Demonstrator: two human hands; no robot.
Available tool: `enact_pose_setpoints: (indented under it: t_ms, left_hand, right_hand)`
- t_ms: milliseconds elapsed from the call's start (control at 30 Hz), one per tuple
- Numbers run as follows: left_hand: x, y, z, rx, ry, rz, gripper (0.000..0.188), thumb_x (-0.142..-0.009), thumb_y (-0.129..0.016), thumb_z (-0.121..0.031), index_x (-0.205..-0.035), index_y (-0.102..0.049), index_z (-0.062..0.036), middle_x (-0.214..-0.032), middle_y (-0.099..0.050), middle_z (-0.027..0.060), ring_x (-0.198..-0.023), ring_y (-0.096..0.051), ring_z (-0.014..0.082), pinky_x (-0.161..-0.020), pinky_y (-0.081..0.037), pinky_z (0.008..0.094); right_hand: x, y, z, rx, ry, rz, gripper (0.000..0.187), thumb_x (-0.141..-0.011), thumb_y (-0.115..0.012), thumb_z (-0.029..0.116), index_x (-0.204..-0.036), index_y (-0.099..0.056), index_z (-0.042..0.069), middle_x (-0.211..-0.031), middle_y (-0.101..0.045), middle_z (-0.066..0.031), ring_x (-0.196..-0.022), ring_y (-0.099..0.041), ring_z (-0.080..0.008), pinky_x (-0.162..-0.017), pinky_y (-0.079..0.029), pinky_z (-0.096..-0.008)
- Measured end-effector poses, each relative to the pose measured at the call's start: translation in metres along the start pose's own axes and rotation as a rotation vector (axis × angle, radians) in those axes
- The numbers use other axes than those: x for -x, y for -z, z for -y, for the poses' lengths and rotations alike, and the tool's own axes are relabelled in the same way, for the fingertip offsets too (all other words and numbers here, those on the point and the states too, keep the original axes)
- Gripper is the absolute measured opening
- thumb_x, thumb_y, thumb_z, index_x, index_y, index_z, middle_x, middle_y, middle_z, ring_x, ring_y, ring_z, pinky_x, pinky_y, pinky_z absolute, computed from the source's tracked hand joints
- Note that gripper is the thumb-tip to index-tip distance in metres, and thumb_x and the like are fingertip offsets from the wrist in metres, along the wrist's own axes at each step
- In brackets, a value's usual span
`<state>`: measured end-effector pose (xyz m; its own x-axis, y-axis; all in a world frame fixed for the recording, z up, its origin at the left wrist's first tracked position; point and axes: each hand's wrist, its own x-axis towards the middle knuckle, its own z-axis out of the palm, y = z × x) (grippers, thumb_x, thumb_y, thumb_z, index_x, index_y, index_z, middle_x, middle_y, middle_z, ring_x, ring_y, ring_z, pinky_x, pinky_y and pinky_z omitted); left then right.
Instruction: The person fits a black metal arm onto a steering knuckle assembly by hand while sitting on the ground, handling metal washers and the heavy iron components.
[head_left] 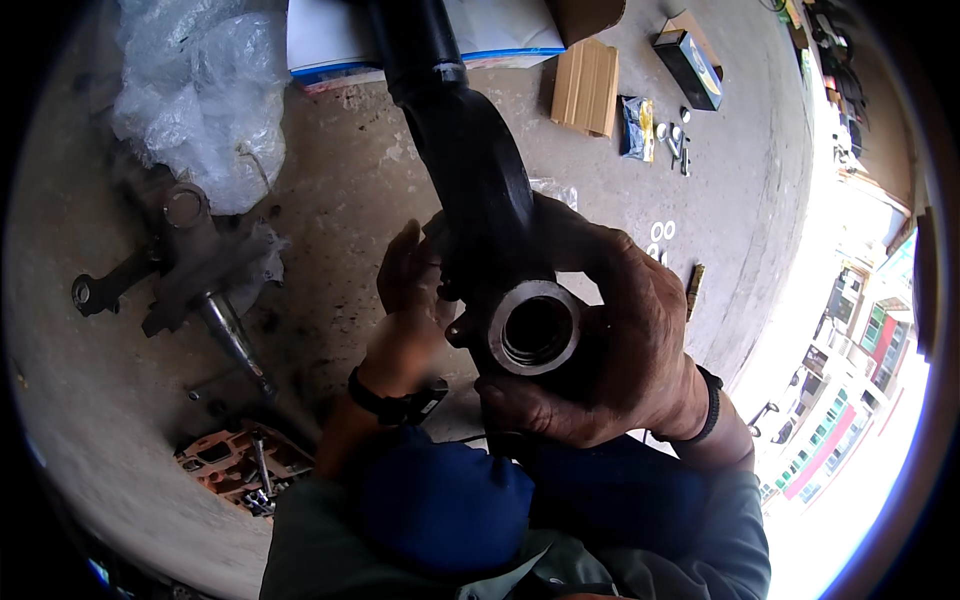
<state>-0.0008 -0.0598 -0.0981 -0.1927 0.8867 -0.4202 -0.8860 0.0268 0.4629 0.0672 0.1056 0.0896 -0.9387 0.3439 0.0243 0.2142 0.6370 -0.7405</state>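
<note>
A black axle beam (470, 150) runs from the top of the view down to its bored end (533, 328), a thick metal ring with a dark round hole. My right hand (640, 340) is wrapped round the right side of this end, thumb below the hole and fingers reaching over behind the beam. On the other side, my left hand (405, 320) is curled close against the beam. Its fingertips are partly hidden and the hand is blurred, so whatever is in them cannot be seen. A steering knuckle (190, 260) with a shiny spindle rests on the floor at the left.
Crumpled clear plastic wrap (205, 100) lies far left. Near left is an orange-brown tool case (225, 455) with tools. Far right hold a cardboard piece (585, 88), a dark box (688, 70), a small packet (637, 128) and pale washers (662, 230) on the concrete floor (330, 150).
</note>
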Motion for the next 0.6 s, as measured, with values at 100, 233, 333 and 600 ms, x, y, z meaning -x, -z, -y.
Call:
enact_pose_setpoints:
  t_ms: [100, 233, 333, 600]
  left_hand:
    - [0.0, -0.009, -0.015, 0.466, 0.218, 0.058, 0.08, -0.106, -0.009, -0.063, -0.155, -0.035, -0.0042, -0.151, -0.049, 0.0173, -0.134, -0.052, 0.0231, -0.111, -0.043, 0.0372]
    - [-0.018, -0.014, 0.007, -0.119, -0.122, 0.061, 0.071, -0.108, -0.018, -0.057, -0.151, -0.039, -0.0042, -0.149, -0.053, 0.013, -0.137, -0.05, 0.0225, -0.119, -0.036, 0.0374]
    - [-0.034, -0.015, -0.004, -0.125, -0.042, 0.092, 0.06, -0.111, -0.031, -0.049, -0.148, -0.043, -0.0038, -0.139, -0.06, 0.0106, -0.131, -0.056, 0.0197, -0.115, -0.042, 0.0328]
    - [-0.047, -0.027, 0.005, -0.054, -0.246, 0.004, 0.05, -0.108, -0.037, -0.047, -0.133, -0.049, -0.0045, -0.123, -0.063, 0.0098, -0.111, -0.066, 0.0207, -0.095, -0.056, 0.0307]
  right_hand:
    - [0.041, 0.008, -0.014, -0.046, -0.13, 0.052, 0.125, -0.062, -0.09, 0.062, -0.149, -0.031, -0.007, -0.15, -0.041, -0.0332, -0.137, -0.049, -0.0444, -0.103, -0.049, -0.052]
    - [0.089, 0.001, 0.014, -0.249, -0.502, 0.296, 0.101, -0.074, -0.092, 0.037, -0.146, -0.035, -0.004, -0.131, -0.061, -0.0262, -0.117, -0.065, -0.0395, -0.095, -0.053, -0.0464]
    - [0.121, -0.032, 0.01, -0.284, -0.822, 0.257, 0.049, -0.084, -0.078, 0.012, -0.125, -0.055, -0.003, -0.099, -0.074, -0.0212, -0.095, -0.075, -0.0342, -0.081, -0.059, -0.0398]
    - [0.105, -0.034, 0.019, 0.018, -0.693, 0.168, 0.04, -0.082, -0.078, 0.01, -0.113, -0.059, -0.005, -0.085, -0.073, -0.0226, -0.078, -0.076, -0.0348, -0.068, -0.06, -0.0389]
